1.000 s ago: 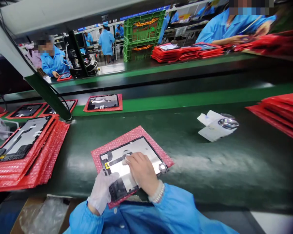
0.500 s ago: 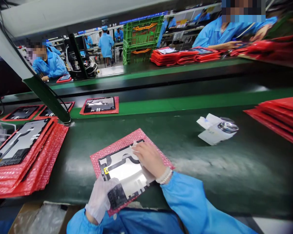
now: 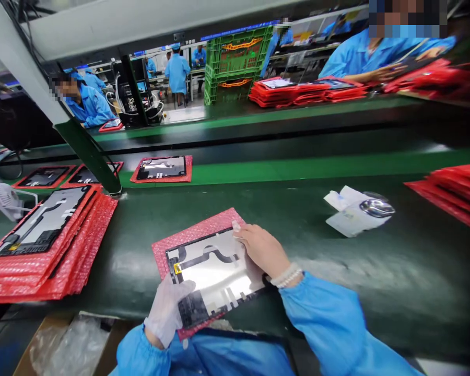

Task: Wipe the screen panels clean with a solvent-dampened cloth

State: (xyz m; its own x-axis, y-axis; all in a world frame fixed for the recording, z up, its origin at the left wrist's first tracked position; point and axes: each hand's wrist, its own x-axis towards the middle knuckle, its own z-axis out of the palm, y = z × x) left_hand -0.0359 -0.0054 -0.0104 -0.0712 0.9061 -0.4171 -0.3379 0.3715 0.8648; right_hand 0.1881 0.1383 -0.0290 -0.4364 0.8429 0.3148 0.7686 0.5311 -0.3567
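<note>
A flat tablet display panel (image 3: 215, 277), silvery with black edges and a black ribbon strip, lies face down or back up on a pink bubble-wrap sleeve (image 3: 203, 230). My left hand (image 3: 168, 308), in a thin white glove, grips the panel's near left corner, thumb on top; its other fingers are hidden underneath. At the far right corner, my right hand (image 3: 262, 250), bare with a beaded bracelet, presses closed fingers to the edge. A small white wipe-like piece (image 3: 235, 225) shows at those fingertips; its exact kind is unclear.
To the left, a stack of red bubble sleeves (image 3: 78, 250) bears a similar panel, beside a small white fan (image 3: 6, 201). A white paper with a shiny round object (image 3: 377, 207) lies right. More red sleeves (image 3: 454, 190) stand far right. A slanted post (image 3: 90, 154) rises left.
My right hand has slid rightward along the panel's far edge to its corner, with the white piece at the fingertips. My left hand keeps its hold. The whole view has shifted slightly.
</note>
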